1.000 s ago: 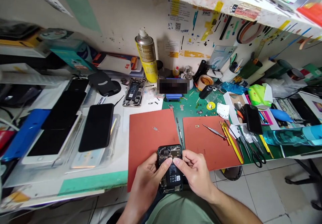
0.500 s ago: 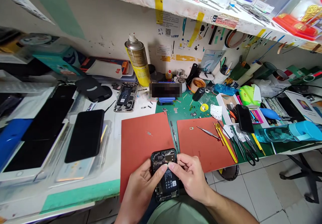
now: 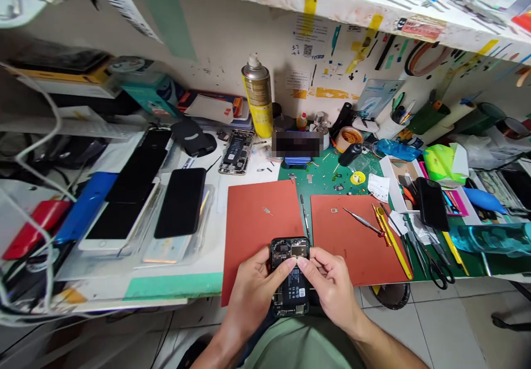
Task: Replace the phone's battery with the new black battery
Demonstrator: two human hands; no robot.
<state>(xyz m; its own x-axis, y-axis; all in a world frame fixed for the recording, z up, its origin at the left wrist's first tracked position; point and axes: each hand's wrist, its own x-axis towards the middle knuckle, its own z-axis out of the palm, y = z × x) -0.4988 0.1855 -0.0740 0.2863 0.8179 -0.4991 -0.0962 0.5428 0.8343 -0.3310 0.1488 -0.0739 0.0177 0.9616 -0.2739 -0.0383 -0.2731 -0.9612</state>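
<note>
opened phone [image 3: 291,290]: held up at the desk's [image 3: 219,217] front edge
left hand [image 3: 258,281]: gripping its left side
right hand [image 3: 327,279]: gripping the right side
bare innards [image 3: 285,247]: look fragile; phone's probably light, stiff, kinda slick, so grab the rim [image 3: 308,302]

Two hands [image 3: 254,289], two opened phones [image 3: 292,294], one spray can [image 3: 259,98]; along the front edge of the desk [image 3: 213,258], two mats [image 3: 265,225], one pair of scissors [image 3: 433,259].

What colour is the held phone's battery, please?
The battery is black with white print, clearest in the head view.
</note>
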